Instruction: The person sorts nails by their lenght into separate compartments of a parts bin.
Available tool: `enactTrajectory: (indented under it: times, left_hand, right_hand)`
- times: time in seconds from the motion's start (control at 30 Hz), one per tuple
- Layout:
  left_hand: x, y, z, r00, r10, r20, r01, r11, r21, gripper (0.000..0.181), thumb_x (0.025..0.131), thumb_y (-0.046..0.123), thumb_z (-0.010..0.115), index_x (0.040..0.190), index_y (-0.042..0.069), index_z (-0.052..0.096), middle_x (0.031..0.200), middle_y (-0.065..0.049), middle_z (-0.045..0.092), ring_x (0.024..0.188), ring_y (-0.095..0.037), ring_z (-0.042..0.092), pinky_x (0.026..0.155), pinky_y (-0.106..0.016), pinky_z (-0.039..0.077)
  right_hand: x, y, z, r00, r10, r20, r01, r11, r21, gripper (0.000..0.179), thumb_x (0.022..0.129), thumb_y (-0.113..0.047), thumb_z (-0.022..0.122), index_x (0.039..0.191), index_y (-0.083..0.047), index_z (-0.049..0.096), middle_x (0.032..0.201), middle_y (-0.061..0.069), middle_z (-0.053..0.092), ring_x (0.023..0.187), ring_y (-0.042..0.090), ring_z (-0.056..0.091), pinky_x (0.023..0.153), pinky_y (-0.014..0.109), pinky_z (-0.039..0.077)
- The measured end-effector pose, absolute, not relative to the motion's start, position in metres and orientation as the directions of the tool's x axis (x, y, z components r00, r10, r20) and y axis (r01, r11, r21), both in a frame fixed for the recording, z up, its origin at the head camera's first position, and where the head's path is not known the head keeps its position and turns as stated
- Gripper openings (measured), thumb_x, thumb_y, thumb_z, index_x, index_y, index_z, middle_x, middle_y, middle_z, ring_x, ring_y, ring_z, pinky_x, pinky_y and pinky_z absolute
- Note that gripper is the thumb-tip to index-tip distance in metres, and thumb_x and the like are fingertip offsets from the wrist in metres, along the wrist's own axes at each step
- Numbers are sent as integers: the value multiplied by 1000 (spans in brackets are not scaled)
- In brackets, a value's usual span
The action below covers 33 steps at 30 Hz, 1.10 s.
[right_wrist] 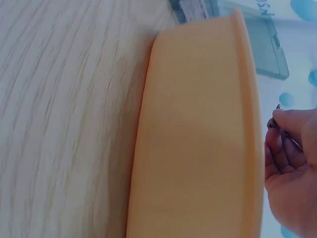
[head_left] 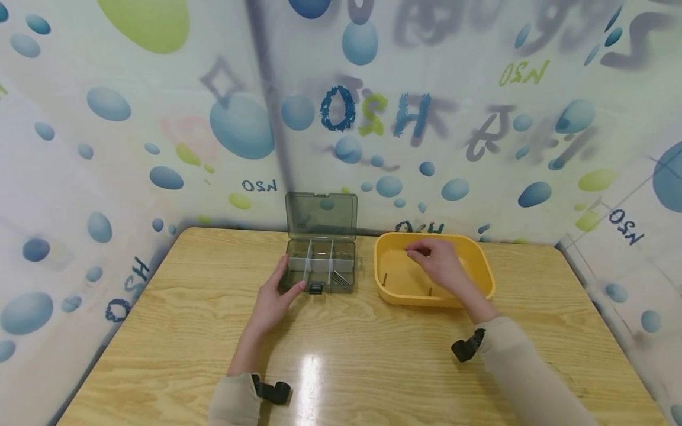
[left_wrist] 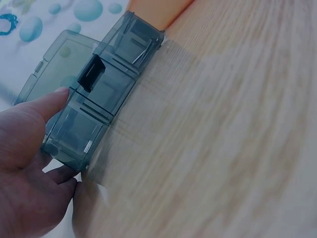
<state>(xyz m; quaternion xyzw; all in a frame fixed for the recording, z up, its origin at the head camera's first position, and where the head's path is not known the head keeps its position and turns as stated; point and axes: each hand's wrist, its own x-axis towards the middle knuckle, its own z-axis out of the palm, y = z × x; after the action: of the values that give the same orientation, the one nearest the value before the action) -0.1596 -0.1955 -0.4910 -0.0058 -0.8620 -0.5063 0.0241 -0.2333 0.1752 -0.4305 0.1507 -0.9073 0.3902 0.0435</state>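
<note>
My left hand (head_left: pixel 272 302) grips the left front corner of a grey see-through compartment box (head_left: pixel 330 284), thumb on the front edge and fingers along the left side. The box's lid (head_left: pixel 322 216) stands raised at the back. Several thin metal pieces (head_left: pixel 341 278) lie in its front right compartment. Over the yellow tray (head_left: pixel 380 290), my right hand (head_left: pixel 441 263) pinches a small dark screw (right_wrist: pixel 271 124) between thumb and fingertips. Inside the tray, one small screw (head_left: pixel 385 279) is near the left side and another (head_left: pixel 430 291) near the front wall.
Both containers stand side by side near the back of a wooden table (head_left: pixel 373 361). Behind the table hangs a pale printed sheet (head_left: pixel 298 171) with blue and green spots. A black wrist camera (head_left: pixel 274 391) sits on the left sleeve, another (head_left: pixel 466 348) on the right.
</note>
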Motion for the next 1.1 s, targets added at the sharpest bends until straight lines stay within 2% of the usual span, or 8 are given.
enactTrajectory:
  times: [0.3, 0.53, 0.8, 1.1]
  left_hand:
    - [-160, -198, -492, -998, -21, 54, 36, 492, 870, 83, 100, 30, 71, 165, 11, 22, 168, -14, 20, 153, -34, 20, 124, -50, 18]
    - [-160, -199, -492, -998, -20, 53, 36, 499, 866, 84, 100, 30, 71, 165, 12, 21, 168, -13, 20, 153, -34, 20, 124, -49, 18]
    - [-159, -197, -491, -999, -18, 38, 24, 492, 871, 84, 100, 30, 71, 165, 13, 21, 168, -12, 20, 153, -34, 20, 124, -50, 18]
    - [-159, -196, -491, -999, -24, 35, 19, 488, 873, 84, 100, 29, 71, 165, 14, 21, 168, -11, 21, 153, -32, 20, 125, -47, 18]
  right_hand:
    - [-231, 142, -431, -938, -294, 184, -327, 571, -753, 14, 97, -5, 71, 107, 3, 77, 100, 12, 75, 89, 27, 67, 78, 40, 58]
    - [-231, 126, -433, -929, -316, 191, -345, 561, -752, 11, 96, -6, 72, 104, -1, 78, 97, 9, 75, 87, 24, 67, 74, 35, 57]
    - [-232, 111, -429, -911, -348, 221, -386, 528, -756, 12, 97, -5, 71, 105, 1, 78, 98, 9, 75, 88, 25, 68, 78, 39, 58]
    - [-231, 96, -423, -916, -350, 197, -364, 515, -776, 12, 98, -6, 70, 106, 0, 78, 100, 9, 75, 88, 24, 67, 77, 37, 57]
